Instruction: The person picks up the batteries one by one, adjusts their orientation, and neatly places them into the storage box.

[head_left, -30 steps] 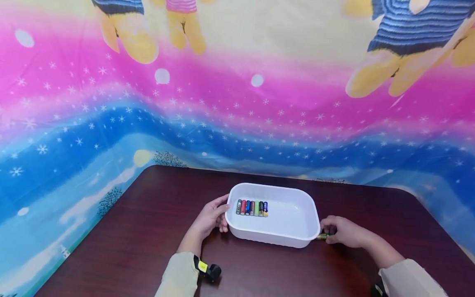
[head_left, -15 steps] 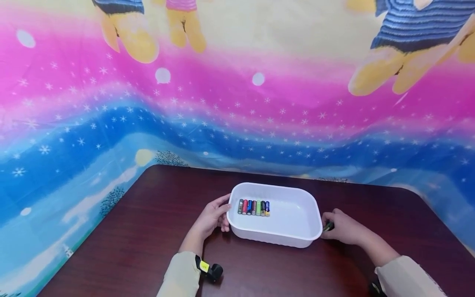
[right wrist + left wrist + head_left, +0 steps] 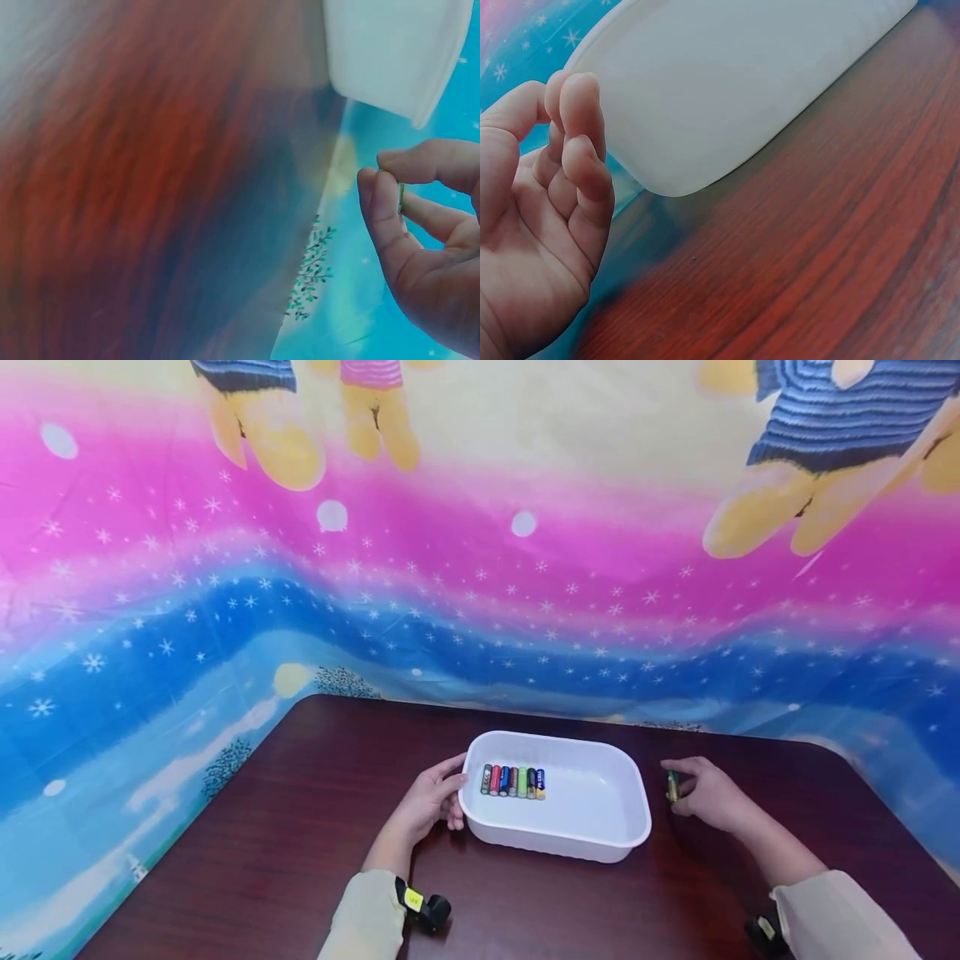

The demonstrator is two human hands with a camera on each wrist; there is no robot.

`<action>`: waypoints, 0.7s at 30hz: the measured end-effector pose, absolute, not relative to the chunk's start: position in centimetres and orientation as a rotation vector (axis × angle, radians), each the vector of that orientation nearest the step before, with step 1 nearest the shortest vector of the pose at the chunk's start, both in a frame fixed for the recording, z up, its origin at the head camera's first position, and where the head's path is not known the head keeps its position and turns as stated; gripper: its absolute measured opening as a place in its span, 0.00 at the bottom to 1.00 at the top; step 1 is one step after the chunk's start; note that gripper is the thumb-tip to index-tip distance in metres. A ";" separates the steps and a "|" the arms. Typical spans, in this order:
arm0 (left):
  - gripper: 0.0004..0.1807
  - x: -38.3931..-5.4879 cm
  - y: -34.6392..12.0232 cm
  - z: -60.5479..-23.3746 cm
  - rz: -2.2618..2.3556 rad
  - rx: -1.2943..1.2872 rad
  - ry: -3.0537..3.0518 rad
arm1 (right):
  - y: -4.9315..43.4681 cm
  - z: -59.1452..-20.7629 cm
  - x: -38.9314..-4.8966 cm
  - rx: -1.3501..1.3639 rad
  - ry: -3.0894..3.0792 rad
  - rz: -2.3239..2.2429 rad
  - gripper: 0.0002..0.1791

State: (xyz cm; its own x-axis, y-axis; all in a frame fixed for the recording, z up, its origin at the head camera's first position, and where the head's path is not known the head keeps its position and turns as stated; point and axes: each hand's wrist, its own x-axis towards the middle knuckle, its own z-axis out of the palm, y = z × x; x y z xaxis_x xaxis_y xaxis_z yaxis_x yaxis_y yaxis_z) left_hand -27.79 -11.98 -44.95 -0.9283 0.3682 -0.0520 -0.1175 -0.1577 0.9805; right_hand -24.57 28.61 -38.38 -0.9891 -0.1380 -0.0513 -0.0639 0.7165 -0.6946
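Note:
A white plastic tray (image 3: pixel 555 842) stands on the dark table, with several differently coloured batteries (image 3: pixel 513 782) lying side by side at its left inside. My left hand (image 3: pixel 424 798) holds the tray's left end, the thumb at the rim and the fingers curled beside the outer wall; the left wrist view shows that hand (image 3: pixel 544 202) at the tray's end. To the right of the tray and apart from it, my right hand (image 3: pixel 714 797) pinches a green battery (image 3: pixel 672 785). In the right wrist view only a thin strip of the battery (image 3: pixel 402 199) shows between the fingers.
The reddish-brown wooden table (image 3: pixel 315 760) has rounded far corners. Behind and beside it hangs a printed backdrop (image 3: pixel 450 568) with snowflakes and cartoon figures. A black wrist camera (image 3: pixel 431 910) sits on the left sleeve cuff.
My right hand has moved from beside the tray's right end to farther back and right with the green battery, which now points away from me. The left hand stays on the tray.

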 end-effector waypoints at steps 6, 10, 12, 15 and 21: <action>0.29 -27.7 -12.0 -44.8 2.157 0.301 1.795 | 27.9 -36.2 -24.9 -0.128 2.753 -1.248 0.39; 0.29 -27.7 -12.0 -44.7 2.161 0.299 1.793 | 26.8 -34.7 -25.6 -0.147 2.671 -1.351 0.40; 0.29 -27.7 -12.1 -44.7 2.161 0.297 1.794 | 26.1 -34.0 -26.0 -0.155 2.633 -1.398 0.40; 0.29 -27.7 -12.1 -44.7 2.161 0.290 1.791 | 24.9 -33.2 -26.6 -0.171 2.618 -1.417 0.39; 0.30 -27.7 -12.1 -44.8 2.163 0.307 1.776 | 22.8 -32.6 -27.5 -0.202 2.577 -1.438 0.38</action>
State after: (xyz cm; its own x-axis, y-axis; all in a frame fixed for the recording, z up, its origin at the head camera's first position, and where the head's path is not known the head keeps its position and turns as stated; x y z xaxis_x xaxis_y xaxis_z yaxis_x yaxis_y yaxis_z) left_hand -27.73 -12.06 -44.85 -0.9242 0.3800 -0.0392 -0.1122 -0.1720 0.9787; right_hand -27.50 22.80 -32.65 -0.9739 -0.2066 -0.0936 -0.0288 0.5221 -0.8524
